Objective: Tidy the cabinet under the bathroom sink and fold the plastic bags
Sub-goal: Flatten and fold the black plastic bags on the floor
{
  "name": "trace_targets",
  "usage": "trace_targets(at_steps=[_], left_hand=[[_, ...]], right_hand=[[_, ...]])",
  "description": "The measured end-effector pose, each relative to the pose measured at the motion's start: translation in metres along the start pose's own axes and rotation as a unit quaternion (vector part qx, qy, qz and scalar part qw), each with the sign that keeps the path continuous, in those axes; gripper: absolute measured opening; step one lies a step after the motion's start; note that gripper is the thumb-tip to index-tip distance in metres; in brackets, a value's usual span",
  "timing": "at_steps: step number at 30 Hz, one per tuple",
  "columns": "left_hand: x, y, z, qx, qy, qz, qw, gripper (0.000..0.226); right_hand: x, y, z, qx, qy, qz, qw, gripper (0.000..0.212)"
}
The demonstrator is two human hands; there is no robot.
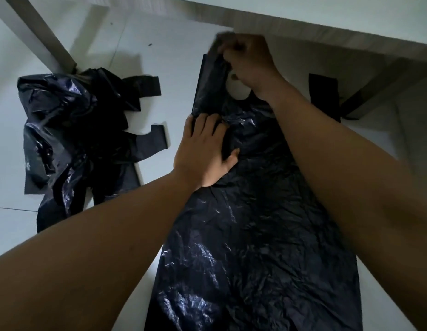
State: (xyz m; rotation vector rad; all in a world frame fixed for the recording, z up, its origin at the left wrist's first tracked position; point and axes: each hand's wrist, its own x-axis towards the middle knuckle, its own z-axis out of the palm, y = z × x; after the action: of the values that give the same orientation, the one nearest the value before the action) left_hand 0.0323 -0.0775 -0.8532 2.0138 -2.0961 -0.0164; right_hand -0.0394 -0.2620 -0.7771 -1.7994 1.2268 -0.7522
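The bag (255, 223) before me is glossy black. So is the heap (71, 130) at left. The floor tiles (160, 56) are white.

1. The left hand (203, 149) lies flat with the palm down. Its fingers are straight and a little spread, and they press on the black bag (255, 223).
2. The right hand (248, 60) reaches further forward. Its fingers are curled and pinch the bag's upper part.
3. Both forearms are bare and stretched forward.
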Motion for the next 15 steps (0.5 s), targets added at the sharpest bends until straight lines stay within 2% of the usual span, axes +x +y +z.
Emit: trace_targets(at_steps=[3,4,6,8,9,11,13,15], left_hand=[[0.000,0.000,0.000,-0.001,-0.002,-0.006,1.000,0.069],[0.000,0.000,0.000,-0.002,-0.002,-0.005,1.000,0.069],[0.000,0.000,0.000,-0.008,0.000,-0.005,1.000,0.069],[0.000,0.000,0.001,-0.011,0.002,-0.005,1.000,0.069],[0.001,0.000,0.002,-0.012,0.004,-0.006,1.000,0.069],[0.000,0.000,0.002,-0.010,0.010,-0.006,1.000,0.068],[0.000,-0.001,0.002,-0.007,0.010,-0.003,1.000,0.068],[0.001,-0.001,0.002,-0.008,0.008,-0.003,1.000,0.068]], right_hand=[[0.007,-0.001,0.007,0.099,-0.017,0.045,0.994,0.037],[0.012,0.002,0.007,0.086,-0.010,0.054,0.995,0.040],[0.016,0.011,0.001,-0.007,0.049,0.047,0.998,0.045],[0.004,0.018,-0.002,-0.083,0.089,-0.009,0.993,0.037],[-0.005,0.022,-0.001,-0.105,0.070,-0.057,0.990,0.030],[-0.025,0.029,0.007,-0.197,-0.038,-0.124,0.972,0.024],[-0.038,0.033,0.015,-0.315,-0.149,-0.129,0.928,0.031],[-0.031,0.038,0.017,-0.392,-0.166,-0.113,0.898,0.041]])
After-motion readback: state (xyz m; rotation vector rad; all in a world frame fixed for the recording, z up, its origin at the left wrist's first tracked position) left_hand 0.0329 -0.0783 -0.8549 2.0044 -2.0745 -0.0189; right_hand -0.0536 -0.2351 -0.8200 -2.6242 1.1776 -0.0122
